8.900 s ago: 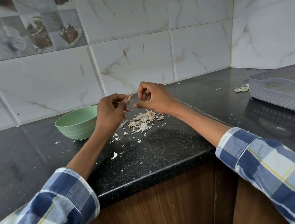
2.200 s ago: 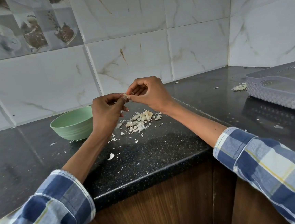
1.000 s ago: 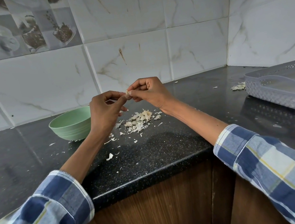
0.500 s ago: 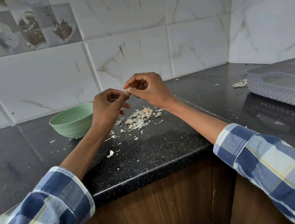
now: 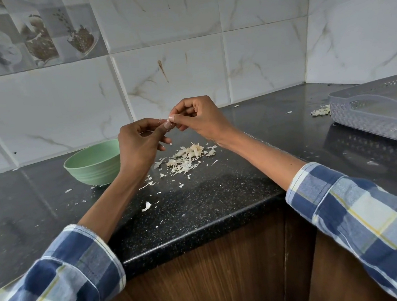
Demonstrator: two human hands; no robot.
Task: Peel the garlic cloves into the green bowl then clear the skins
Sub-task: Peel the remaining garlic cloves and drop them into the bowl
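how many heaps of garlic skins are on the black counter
2. The main heap of pale papery garlic skins lies right of the green bowl; a smaller heap sits against the grey plastic basket. Loose flakes lie scattered besides.

1. The garlic clove [image 5: 168, 124] is almost wholly covered, pinched between the fingertips of the left hand [image 5: 139, 146] and right hand [image 5: 199, 119]; peeled or not, I can't tell.
2. The green bowl [image 5: 90, 165] hides its inside behind its near wall, and the left hand covers its right side.
3. The grey tray [image 5: 379, 115] runs off the right edge.
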